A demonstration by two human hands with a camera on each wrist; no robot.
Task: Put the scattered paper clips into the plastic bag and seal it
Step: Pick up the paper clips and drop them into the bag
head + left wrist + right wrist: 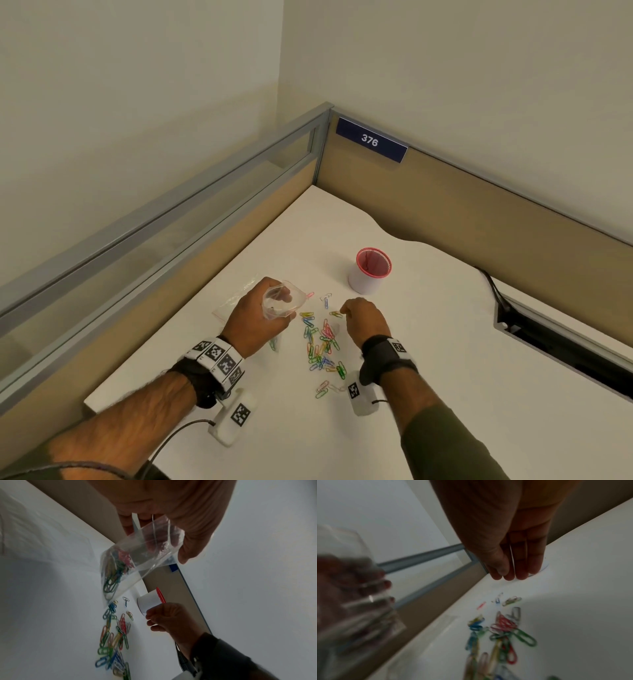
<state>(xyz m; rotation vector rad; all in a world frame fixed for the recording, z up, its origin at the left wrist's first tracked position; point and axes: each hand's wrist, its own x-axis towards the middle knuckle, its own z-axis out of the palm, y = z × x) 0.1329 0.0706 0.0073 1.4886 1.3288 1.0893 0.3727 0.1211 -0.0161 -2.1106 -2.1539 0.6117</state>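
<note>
The left hand (255, 317) holds the plastic bag (137, 555) up off the desk (428, 342), fingers and thumb curled round its open mouth, with a bunch of paper clips already lying in its lower corner. Most of the paper clips (322, 346) lie loose on the white surface between the two hands, a few strays nearer the pink-rimmed cup (371, 270). The right hand (364, 320) hovers low over the far end of the pile, fingers held close together and tips drawn toward the thumb — whether they pinch a clip I cannot tell. To do this step well, I judge it best to gather several clips at once, keep the bag's mouth wide and tilted toward the right hand, and drop them deep inside — clear of the seal strip.
</note>
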